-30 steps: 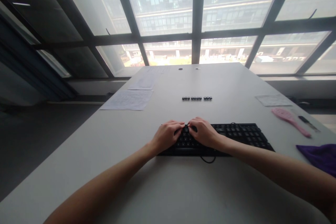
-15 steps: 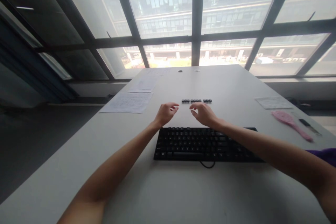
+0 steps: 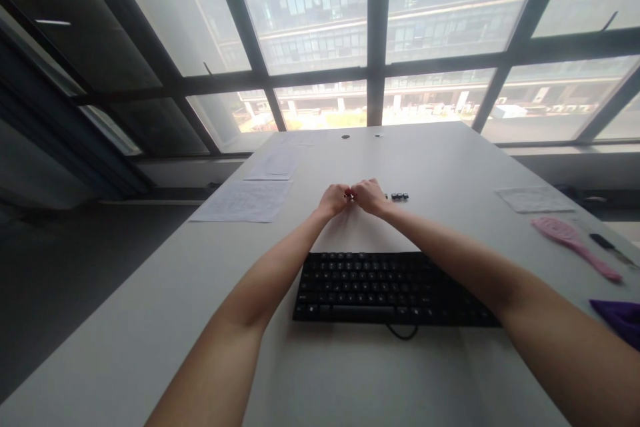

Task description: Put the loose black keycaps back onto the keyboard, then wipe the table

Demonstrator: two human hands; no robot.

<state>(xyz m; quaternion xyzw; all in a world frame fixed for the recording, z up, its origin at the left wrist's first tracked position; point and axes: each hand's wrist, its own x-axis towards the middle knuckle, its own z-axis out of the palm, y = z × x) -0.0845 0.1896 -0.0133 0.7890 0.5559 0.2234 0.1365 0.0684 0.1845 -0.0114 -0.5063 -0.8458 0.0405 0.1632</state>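
My left hand [image 3: 335,199] and my right hand [image 3: 369,196] meet over the left part of a row of small black keycaps [image 3: 400,197] on the white table. Both have their fingers curled in and closed, fingertips almost touching. Dark keycaps show in part between the fingertips; the hands hide most of that end of the row. Past my right hand, the row's right-hand group lies uncovered. Nearer to me lies a black keyboard [image 3: 365,287], with my right forearm passing above its right side and its cable [image 3: 403,335] looping out at the front.
Printed sheets [image 3: 245,200] lie at the table's left edge. On the right are a clear flat bag [image 3: 533,200], a pink hairbrush [image 3: 563,233], a black-handled tool [image 3: 604,242] and a purple cloth [image 3: 617,317]. Large windows stand beyond the far edge.
Both hands have reached forward from just short of the row onto its left keycaps. Their fingers, apart before, have closed there. The view has shifted slightly.
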